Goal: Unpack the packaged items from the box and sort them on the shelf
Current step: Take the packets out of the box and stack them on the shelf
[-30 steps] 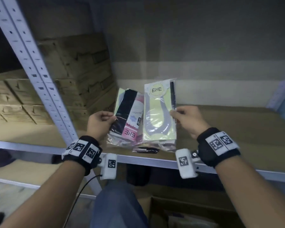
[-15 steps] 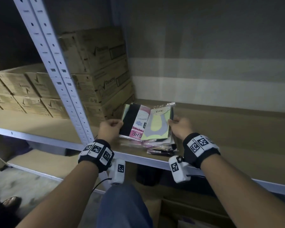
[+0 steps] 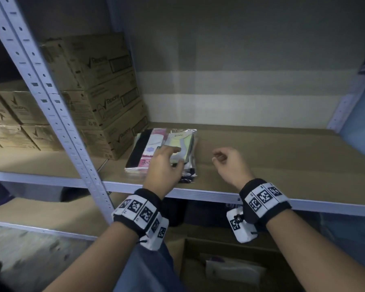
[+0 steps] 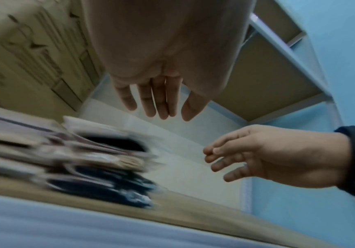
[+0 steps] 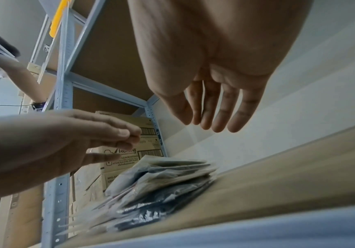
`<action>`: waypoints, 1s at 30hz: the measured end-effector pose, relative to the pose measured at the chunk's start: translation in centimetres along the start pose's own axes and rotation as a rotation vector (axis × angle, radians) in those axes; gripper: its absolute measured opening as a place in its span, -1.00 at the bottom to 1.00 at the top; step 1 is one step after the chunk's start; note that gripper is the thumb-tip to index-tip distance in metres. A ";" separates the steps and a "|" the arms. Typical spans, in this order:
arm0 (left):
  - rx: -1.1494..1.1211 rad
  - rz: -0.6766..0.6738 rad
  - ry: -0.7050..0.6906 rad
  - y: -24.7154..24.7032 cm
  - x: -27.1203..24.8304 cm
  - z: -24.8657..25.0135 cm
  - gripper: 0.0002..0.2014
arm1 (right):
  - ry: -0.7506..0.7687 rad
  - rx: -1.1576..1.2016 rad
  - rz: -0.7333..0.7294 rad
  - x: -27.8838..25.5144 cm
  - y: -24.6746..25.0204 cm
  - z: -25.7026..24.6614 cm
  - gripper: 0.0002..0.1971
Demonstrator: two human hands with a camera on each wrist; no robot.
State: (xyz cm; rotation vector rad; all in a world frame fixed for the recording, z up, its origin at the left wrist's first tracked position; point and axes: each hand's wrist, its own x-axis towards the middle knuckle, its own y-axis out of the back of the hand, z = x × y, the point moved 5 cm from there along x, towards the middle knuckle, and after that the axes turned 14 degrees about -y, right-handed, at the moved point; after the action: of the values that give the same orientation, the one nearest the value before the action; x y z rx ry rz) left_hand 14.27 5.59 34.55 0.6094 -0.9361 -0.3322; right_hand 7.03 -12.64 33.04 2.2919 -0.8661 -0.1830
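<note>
Packaged items (image 3: pixel 162 150) lie stacked flat on the shelf (image 3: pixel 272 157), directly under and just beyond your left hand (image 3: pixel 163 165); the top layer shows 2 packets side by side, 1 dark with pink to the outside of that hand and 1 pale yellow-green towards your right hand (image 3: pixel 230 163); darker packets sit beneath them, their edges poking out at the shelf's front lip. Your left hand hovers over the stack with fingers spread and relaxed; from the wrist views it holds nothing, though you cannot tell whether a fingertip brushes the top packet. Your right hand hangs just beside the stack, apart from it, fingers loosely curled and empty. Beyond your left hand, stacked cardboard cartons (image 3: pixel 97 95) stand against the stack's far side; the shelf surface beyond your right hand is where further sorting could go.

Judging by this, the batch is set down and you have let go of it; that step looks finished. Below your right wrist, the box (image 3: pixel 230 268) on the floor stands open with at least 1 pale packet visible inside; so unpacking is not complete, and more trips down to it likely remain.
</note>
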 end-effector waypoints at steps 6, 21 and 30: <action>-0.151 0.013 -0.093 -4.6 -2.9 6.0 -0.84 | 0.079 0.022 0.120 -4.5 2.8 4.7 -0.86; -0.165 -0.848 0.331 -22.4 -16.0 2.0 -0.82 | -0.325 -0.351 -0.276 -9.2 -2.8 25.7 -0.81; -0.049 -1.251 0.428 -29.4 -22.6 -4.1 -0.69 | -0.543 -0.632 -0.631 -9.2 -10.2 33.5 -0.72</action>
State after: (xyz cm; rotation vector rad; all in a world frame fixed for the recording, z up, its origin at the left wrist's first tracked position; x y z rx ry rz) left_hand 4.79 -4.44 -0.10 1.1216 -0.0272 -1.2691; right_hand -6.20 -19.40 0.04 1.8356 -0.2193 -1.2122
